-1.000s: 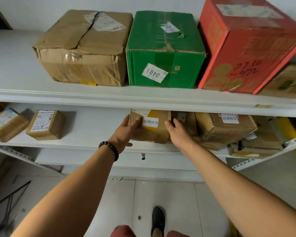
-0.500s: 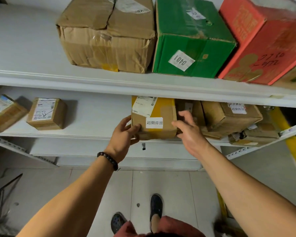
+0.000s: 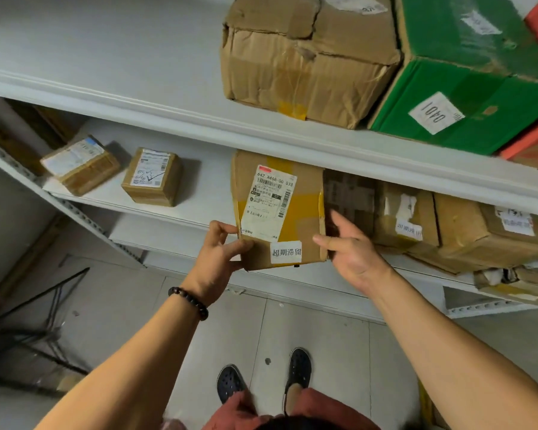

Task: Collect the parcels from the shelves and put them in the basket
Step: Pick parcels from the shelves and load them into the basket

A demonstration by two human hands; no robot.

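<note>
Sliding forward since half a second ago, the parcel point(image 3: 292, 212) with the yellow tape is now coming out past the front edge of the middle shelf point(image 3: 205, 187). We are seeing its top face and printed label, where before mostly its front was showing under the upper shelf point(image 3: 137, 102). We are judging from this that the pick is nearly made. The parcel is leaving its row and tilting toward us in the centre of the frame, though its far end is not yet clear of the shelf. Our left hand point(image 3: 221, 252) is gripping the parcel's near left corner, with the thumb pressing on the near face and the fingers curling at the left edge. Our right hand point(image 3: 351, 252) is lying open, fingers straight and spread, just beside the parcel's right side. We are not able to tell whether it is touching the cardboard. Neighbouring brown parcels point(image 3: 404, 218) are sitting close by at centre right. At centre left of the frame, a small square parcel point(image 3: 152, 176) and a flatter small parcel point(image 3: 81, 165) are resting well apart from it on the same shelf. We are not seeing the basket anywhere in the frame, so we are expecting the carry to it to be the next step.
</note>
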